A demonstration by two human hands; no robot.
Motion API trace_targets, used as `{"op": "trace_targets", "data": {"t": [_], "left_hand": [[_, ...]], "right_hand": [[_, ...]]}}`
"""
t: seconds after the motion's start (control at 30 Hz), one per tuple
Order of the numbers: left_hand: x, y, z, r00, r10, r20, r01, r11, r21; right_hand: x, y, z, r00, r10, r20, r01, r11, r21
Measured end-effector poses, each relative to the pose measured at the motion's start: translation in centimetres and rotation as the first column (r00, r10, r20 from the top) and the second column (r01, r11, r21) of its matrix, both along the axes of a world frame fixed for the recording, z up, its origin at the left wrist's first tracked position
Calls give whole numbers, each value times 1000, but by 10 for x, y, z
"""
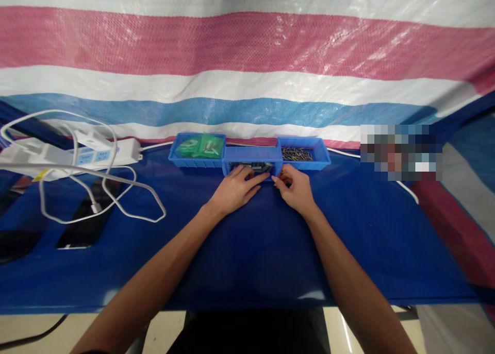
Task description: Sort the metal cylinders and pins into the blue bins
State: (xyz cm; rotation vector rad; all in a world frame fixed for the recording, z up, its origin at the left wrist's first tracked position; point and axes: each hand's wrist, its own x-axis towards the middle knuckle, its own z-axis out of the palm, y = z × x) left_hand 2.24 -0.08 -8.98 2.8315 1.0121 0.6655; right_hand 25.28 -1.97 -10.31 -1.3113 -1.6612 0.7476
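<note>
A blue plastic bin (253, 153) stands at the back middle of the table, with small dark and grey parts (255, 166) showing in its low front opening. My left hand (235, 190) lies over the left of that opening, fingers stretched out toward the right along its front lip. At the bin's front right corner, my right hand (296, 188) has its fingers curled and its thumb pointing left. What sits between the right fingertips, if anything, is too small to make out. The tips of both hands are close together.
To the left stands a blue bin (197, 163) with green bags (199, 146); to the right, another bin (320, 155) holds thin metal screws (297, 154). A power strip (98, 155), looped white cables (149, 219) and a dark phone (83, 228) occupy the left. Striped sheeting (232, 45) hangs behind.
</note>
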Motion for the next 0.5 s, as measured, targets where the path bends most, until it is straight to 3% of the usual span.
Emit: {"op": "trace_targets", "data": {"t": [0.5], "left_hand": [[5, -2, -6, 1000, -8, 13, 8, 1000, -24]], "right_hand": [[4, -1, 5, 987, 62, 145, -72, 996, 59]]}}
